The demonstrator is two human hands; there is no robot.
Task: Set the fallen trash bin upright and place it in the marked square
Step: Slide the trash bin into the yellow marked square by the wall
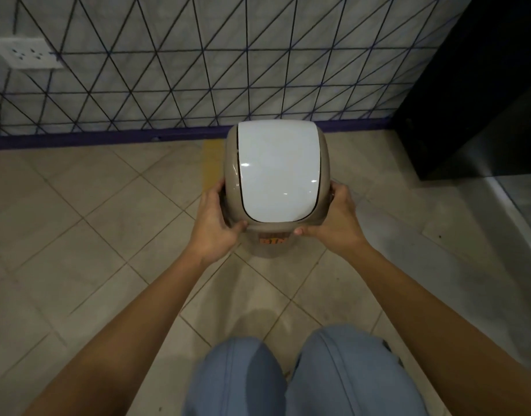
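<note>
The trash bin point(277, 172) is beige with a glossy white swing lid and an orange label on its front. It stands upright, seen from above, close to the wall. My left hand point(217, 219) grips its left side under the lid rim, and my right hand point(336, 219) grips the right side the same way. A strip of yellow tape point(211, 165), one edge of the marked square, shows on the floor just left of the bin. The bin hides the other edges of the square and its own base.
A tiled wall with dark triangle lines and a purple skirting point(108, 139) runs behind the bin. A white wall socket point(24, 52) sits at the upper left. A black cabinet point(483, 94) stands at the right. My knees in blue jeans point(288, 376) are at the bottom.
</note>
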